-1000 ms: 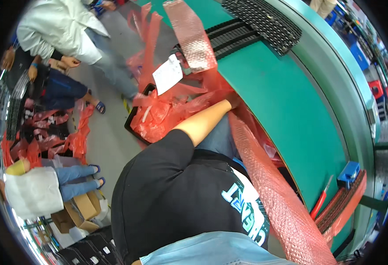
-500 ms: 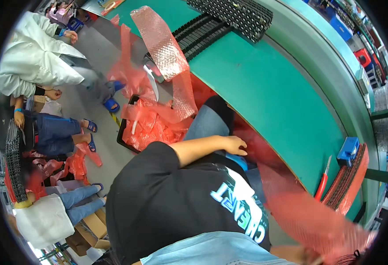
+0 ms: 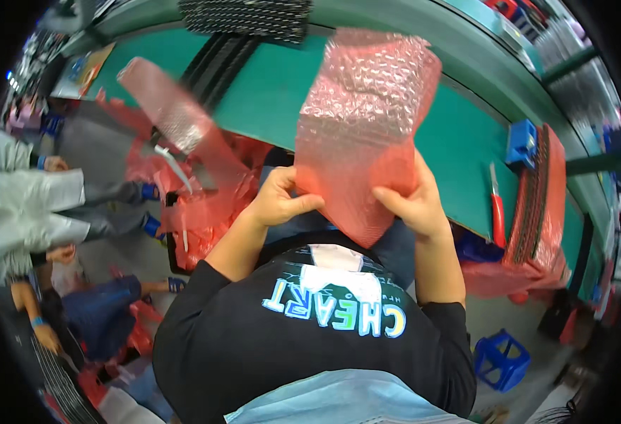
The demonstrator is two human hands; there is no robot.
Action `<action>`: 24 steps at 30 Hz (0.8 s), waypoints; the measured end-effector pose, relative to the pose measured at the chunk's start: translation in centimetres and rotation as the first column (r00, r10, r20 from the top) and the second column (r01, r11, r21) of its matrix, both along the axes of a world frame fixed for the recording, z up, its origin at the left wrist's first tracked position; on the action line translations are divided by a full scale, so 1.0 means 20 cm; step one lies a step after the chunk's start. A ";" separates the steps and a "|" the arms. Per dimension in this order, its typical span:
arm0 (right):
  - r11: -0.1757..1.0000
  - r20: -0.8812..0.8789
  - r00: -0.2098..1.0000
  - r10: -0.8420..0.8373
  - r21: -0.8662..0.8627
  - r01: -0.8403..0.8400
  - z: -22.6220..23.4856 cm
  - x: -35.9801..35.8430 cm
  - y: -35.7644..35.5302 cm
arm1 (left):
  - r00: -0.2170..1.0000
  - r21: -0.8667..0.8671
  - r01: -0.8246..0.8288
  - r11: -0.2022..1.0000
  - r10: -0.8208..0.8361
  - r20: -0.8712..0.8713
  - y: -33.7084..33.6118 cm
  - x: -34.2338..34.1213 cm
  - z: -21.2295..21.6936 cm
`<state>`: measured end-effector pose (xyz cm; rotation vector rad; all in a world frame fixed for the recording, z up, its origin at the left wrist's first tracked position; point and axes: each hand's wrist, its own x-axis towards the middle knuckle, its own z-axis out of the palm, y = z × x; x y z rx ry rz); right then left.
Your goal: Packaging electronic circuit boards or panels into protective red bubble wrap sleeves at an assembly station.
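A sheet of pink bubble wrap (image 3: 367, 120) spans both my hands in front of my chest, its far end over the green table (image 3: 271, 92). At its left edge my left hand (image 3: 285, 198) pinches it between thumb and fingers. My right hand (image 3: 413, 198) grips the right edge, thumb on top and fingers behind. The sheet's near corner hangs down between my hands. Another length of pink bubble wrap (image 3: 172, 113) lies to the left, trailing off the table. A box of loose pink wrap (image 3: 211, 233) stands below it.
Black slatted strips (image 3: 247, 18) lie at the table's far side. On the right are a red-handled knife (image 3: 498, 219), a blue tape dispenser (image 3: 521, 143) and a wrapped stack of strips (image 3: 540, 205). A blue stool (image 3: 501, 360) stands at lower right. Co-workers (image 3: 27, 205) are at left.
My right hand has come from the lower right to my front with the bubble wrap. My left hand has risen from my lap and now grips it too. The view has turned right.
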<state>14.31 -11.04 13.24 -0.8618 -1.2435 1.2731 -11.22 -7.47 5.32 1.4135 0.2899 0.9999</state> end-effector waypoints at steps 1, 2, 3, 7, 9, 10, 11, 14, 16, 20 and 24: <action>0.995 -0.011 0.999 -0.052 -0.081 0.051 -0.03 0.05 0.01 | 0.998 -0.115 -0.029 0.993 0.023 -0.056 0.01 0.03 0.01; 0.983 -0.021 0.995 -0.099 -0.160 0.094 -0.07 0.10 0.02 | 0.992 -0.223 -0.071 0.972 0.044 -0.120 0.01 0.07 0.02; 0.961 -0.027 0.989 -0.149 -0.238 0.138 -0.11 0.15 0.02 | 0.981 -0.325 -0.114 0.939 0.056 -0.185 0.02 0.11 0.02; 0.875 0.086 0.936 -0.340 -0.335 0.349 -0.19 0.27 -0.02 | 0.929 -0.397 -0.232 0.888 0.080 -0.362 -0.02 0.25 -0.01; 0.809 0.194 0.878 -0.438 -0.342 0.479 -0.22 0.30 -0.02 | 0.870 -0.358 -0.329 0.874 0.133 -0.474 -0.04 0.30 -0.04; 0.804 0.192 0.875 -0.445 -0.345 0.485 -0.24 0.31 -0.02 | 0.870 -0.359 -0.322 0.876 0.125 -0.477 -0.04 0.31 -0.05; 0.808 0.214 0.868 -0.448 -0.319 0.495 -0.25 0.30 0.00 | 0.832 -0.303 -0.342 0.889 0.137 -0.537 -0.04 0.32 -0.06; 0.832 0.273 0.856 -0.440 -0.234 0.502 -0.27 0.27 0.08 | 0.689 -0.117 -0.397 0.910 0.212 -0.693 -0.04 0.31 -0.06; 0.852 0.594 0.698 -0.401 -0.038 0.522 -0.34 0.28 0.15 | 0.631 0.071 -0.429 0.900 0.355 -0.690 -0.04 0.29 -0.03; 0.773 0.719 0.388 -0.576 0.327 0.543 -0.38 0.34 0.22 | 0.483 0.566 -0.472 0.676 0.735 -0.475 -0.01 0.24 0.12; 0.777 0.812 0.240 -0.532 0.355 0.520 -0.31 0.31 0.26 | 0.591 0.654 -0.468 0.594 0.761 -0.268 0.16 0.23 0.19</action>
